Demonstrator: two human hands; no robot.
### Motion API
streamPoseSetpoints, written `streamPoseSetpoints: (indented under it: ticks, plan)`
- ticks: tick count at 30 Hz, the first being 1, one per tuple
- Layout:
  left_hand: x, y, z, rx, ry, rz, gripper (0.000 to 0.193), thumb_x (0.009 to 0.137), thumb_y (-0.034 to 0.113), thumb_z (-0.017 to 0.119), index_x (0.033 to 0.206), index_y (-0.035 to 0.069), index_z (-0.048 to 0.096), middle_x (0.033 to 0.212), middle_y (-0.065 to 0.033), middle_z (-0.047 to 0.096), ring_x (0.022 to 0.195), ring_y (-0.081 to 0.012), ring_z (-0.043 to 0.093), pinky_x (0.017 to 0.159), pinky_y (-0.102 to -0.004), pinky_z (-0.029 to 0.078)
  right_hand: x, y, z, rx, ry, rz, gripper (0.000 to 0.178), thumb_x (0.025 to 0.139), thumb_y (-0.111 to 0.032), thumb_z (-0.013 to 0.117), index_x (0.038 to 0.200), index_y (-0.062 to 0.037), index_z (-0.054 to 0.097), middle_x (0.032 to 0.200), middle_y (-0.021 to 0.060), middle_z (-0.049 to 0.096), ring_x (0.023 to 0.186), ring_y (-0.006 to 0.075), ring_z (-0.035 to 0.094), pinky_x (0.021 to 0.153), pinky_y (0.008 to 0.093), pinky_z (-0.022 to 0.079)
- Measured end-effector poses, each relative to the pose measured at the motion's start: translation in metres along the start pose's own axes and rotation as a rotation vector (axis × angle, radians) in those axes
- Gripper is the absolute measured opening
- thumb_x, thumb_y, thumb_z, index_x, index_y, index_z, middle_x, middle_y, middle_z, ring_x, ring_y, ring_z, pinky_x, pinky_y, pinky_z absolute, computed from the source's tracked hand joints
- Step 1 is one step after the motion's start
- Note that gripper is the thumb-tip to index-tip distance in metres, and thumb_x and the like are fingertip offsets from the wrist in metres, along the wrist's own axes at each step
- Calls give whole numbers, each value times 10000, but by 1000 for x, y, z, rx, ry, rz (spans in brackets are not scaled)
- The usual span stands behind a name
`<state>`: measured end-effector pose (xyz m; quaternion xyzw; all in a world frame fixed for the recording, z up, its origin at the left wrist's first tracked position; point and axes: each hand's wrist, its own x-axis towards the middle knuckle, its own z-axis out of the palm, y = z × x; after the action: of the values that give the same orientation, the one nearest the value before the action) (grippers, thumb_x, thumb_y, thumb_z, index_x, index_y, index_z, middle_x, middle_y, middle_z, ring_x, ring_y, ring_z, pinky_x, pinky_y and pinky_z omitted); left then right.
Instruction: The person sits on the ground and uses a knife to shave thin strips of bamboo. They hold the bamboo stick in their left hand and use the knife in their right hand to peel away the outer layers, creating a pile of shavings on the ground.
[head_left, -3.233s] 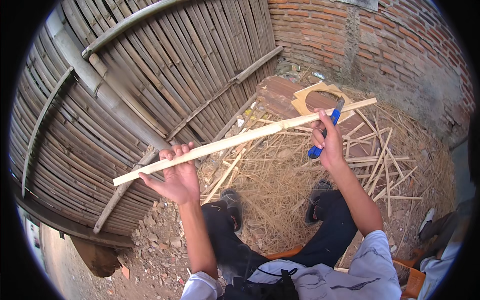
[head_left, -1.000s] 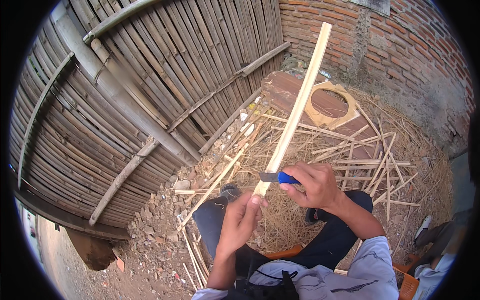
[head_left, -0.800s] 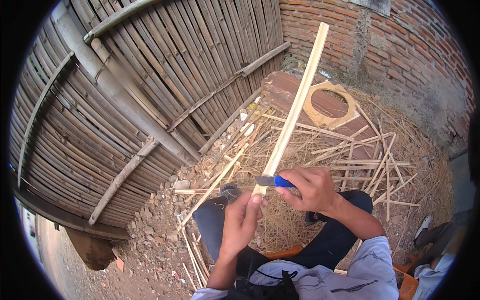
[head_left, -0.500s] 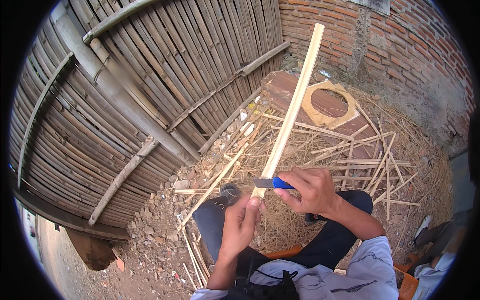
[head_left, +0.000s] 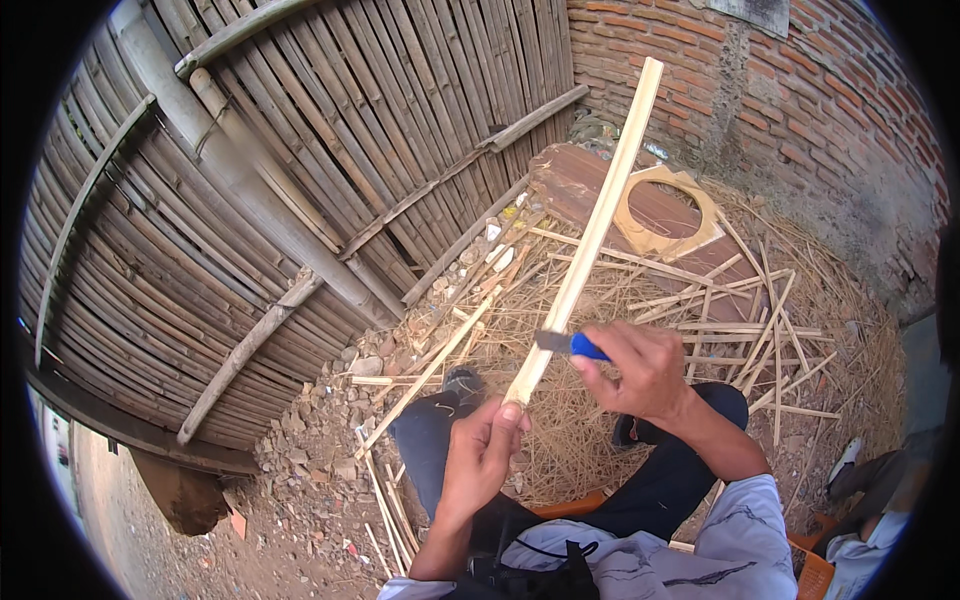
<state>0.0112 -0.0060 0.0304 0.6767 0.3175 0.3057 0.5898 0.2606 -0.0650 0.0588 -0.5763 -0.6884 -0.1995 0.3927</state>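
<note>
A long pale strip of split bamboo (head_left: 600, 215) slants up and away in front of me. Its near end is pinched between the thumb and fingers of my left hand (head_left: 486, 445). My right hand (head_left: 640, 368) is wrapped round the blue handle of a knife (head_left: 560, 342). The short grey blade lies across the strip, a little beyond my left hand. Most of the handle is hidden in my right fist.
Thin bamboo sticks (head_left: 755, 330) lie scattered over straw ahead and right. A board with a round hole (head_left: 640, 235) rests on a brown plank (head_left: 560, 190). A bamboo fence (head_left: 330, 150) stands left, a brick wall (head_left: 800, 110) behind. Another person's foot (head_left: 845, 460) shows at right.
My right hand and the knife have slid a little up the strip, away from my left hand. The strip's far end has shifted slightly right.
</note>
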Motion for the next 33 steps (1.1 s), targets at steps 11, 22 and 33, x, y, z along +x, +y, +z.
streamPoseSetpoints:
  ticks: [11, 22, 33]
  plan:
    - [-7, -19, -12, -163, 8, -118, 415, 1196, 336, 506, 965, 34, 673, 605, 73, 445, 548, -19, 389, 519, -259, 311, -9, 6, 10, 149, -69, -4, 268, 974, -294, 797, 1106, -66, 746, 855, 86, 752, 641, 258, 742, 565, 370, 583]
    - [-5, -9, 7, 92, 136, 19, 342, 1167, 250, 557, 957, 18, 698, 582, 0, 532, 548, -54, 494, 522, -290, 389, -12, -12, 22, 137, -107, -55, 276, 973, -329, 792, 1107, -94, 737, 784, 49, 695, 581, 211, 702, 516, 345, 556]
    - [-10, -1, 7, 85, 134, 12, 406, 1194, 297, 515, 907, 39, 641, 615, 69, 450, 564, -20, 366, 521, -256, 270, -9, -10, 19, 85, -77, -82, 271, 962, -336, 798, 1087, -102, 748, 768, 39, 692, 577, 194, 691, 526, 340, 553]
